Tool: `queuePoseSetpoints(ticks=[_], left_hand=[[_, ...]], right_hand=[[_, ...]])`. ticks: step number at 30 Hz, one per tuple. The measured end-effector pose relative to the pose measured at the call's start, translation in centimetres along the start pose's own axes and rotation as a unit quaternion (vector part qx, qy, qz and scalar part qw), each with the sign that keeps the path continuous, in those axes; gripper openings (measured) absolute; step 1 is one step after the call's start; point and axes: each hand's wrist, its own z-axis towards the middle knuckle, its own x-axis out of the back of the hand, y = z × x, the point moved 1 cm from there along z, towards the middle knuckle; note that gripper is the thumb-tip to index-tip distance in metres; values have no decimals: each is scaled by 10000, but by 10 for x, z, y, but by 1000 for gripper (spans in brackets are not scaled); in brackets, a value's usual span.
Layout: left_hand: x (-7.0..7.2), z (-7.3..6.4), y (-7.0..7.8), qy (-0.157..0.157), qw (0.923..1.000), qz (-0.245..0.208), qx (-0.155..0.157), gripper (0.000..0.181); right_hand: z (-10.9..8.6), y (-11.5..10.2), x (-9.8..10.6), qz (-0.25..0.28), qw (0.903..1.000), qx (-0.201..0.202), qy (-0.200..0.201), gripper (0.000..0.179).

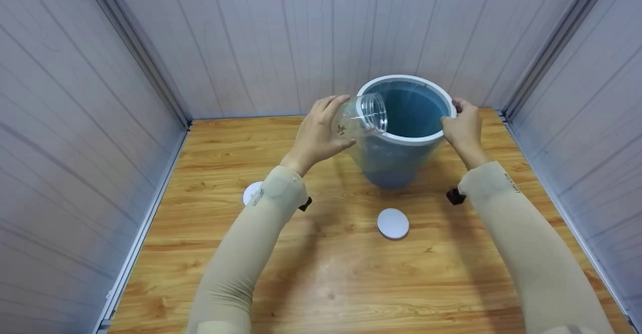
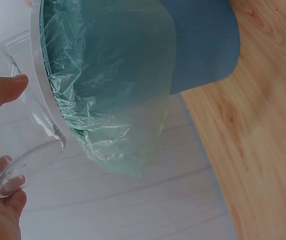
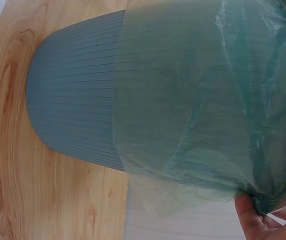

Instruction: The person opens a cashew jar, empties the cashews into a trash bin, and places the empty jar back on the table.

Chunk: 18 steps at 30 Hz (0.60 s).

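My left hand (image 1: 317,131) grips a clear jar (image 1: 358,116) tipped on its side, with its threaded mouth over the left part of the bin's white rim. Small dark bits show near the jar's base in the head view. The blue-grey bin (image 1: 393,171) is lined with a thin green plastic bag (image 3: 193,95) whose edge hangs down outside. On the bin's right side, my right hand (image 1: 464,126) pinches the rim and the bag's fold between thumb and fingers. The bin's bottom inside is dark and its contents cannot be made out.
One round white lid (image 1: 393,223) lies on the wooden surface (image 1: 331,284) in front of the bin. Another white disc (image 1: 251,192) is partly hidden behind my left sleeve. Pale panel walls (image 1: 281,38) stand at the back and both sides.
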Motion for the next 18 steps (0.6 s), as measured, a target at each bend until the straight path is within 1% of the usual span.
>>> queuePoseSetpoints(ticks=[14, 18], left_hand=[[-8, -22, -2, 300, 9987, -393, 128, 95], [-10, -29, -2, 312, 9983, -479, 142, 95]], right_hand=[[0, -2, -2, 28, 9999, -84, -87, 63], [-1, -3, -2, 38, 9999, -75, -83, 63]])
